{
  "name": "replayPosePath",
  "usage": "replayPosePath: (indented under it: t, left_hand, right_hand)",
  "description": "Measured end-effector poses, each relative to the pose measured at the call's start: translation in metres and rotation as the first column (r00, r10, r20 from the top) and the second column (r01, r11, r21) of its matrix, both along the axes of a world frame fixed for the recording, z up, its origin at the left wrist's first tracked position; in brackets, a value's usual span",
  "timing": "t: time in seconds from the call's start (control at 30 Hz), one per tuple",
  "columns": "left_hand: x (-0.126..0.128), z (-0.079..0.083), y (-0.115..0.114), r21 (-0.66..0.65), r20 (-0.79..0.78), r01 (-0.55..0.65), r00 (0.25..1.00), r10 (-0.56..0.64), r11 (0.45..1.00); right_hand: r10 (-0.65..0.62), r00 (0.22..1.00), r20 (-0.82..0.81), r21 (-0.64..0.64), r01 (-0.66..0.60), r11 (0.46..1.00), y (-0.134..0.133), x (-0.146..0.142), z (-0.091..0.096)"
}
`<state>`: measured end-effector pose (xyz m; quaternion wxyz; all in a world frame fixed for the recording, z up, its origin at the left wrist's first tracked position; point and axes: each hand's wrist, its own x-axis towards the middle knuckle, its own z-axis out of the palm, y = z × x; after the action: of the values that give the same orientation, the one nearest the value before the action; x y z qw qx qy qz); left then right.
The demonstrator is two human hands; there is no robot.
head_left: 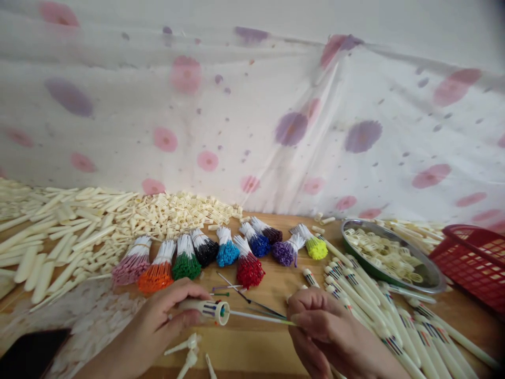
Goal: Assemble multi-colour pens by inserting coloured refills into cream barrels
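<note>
My left hand (171, 310) is closed around a cream multicolour pen barrel (209, 309), its open end facing right. Coloured sliders show along the barrel's side, and colours are visible inside the opening. Between thumb and fingers, my right hand (321, 323) pinches the yellow-green end of a thin white pen refill (258, 317). The refill's other end reaches the barrel's mouth; I cannot tell how deep it sits. Several loose refills (248, 300) lie just behind. Below the left hand are small cream plastic parts (191, 347).
Refill bundles sorted by colour, such as a red bundle (250, 269) and an orange bundle (158, 273), stand behind. Cream parts (169, 213) are heaped at left. Pens (394, 321), a metal bowl (436, 287) of rings and a red basket (469, 263) are right. A dark flat object (33, 352) lies front left.
</note>
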<state>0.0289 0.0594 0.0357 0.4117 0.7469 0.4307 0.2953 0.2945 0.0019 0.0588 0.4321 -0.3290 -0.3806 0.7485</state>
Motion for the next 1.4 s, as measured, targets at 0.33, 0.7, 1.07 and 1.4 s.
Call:
replayPosePath:
  t: [0.33,0.7,1.07,1.4]
  left_hand:
    - [0.0,0.002,-0.001,0.142,-0.107,0.097,0.991,-0.082,0.985]
    - [0.001,0.004,-0.002,0.135,-0.151,0.17,0.977,-0.149,0.976]
    - [0.008,0.011,-0.008,0.226,-0.14,0.146,0.983,-0.116,0.963]
    - [0.004,0.008,-0.005,0.207,-0.142,0.073,0.989,-0.044,0.975]
  right_hand:
    - [0.063,0.997,0.051,-0.017,-0.062,0.998,0.007,-0.011,-0.005]
    - [0.075,0.997,-0.009,-0.02,-0.075,0.997,0.006,-0.016,-0.005]
    - [-0.023,0.885,0.465,0.178,-0.069,0.982,0.0,-0.03,-0.011]
    - [-0.294,0.638,0.711,0.461,-0.108,0.881,0.002,-0.023,-0.007]
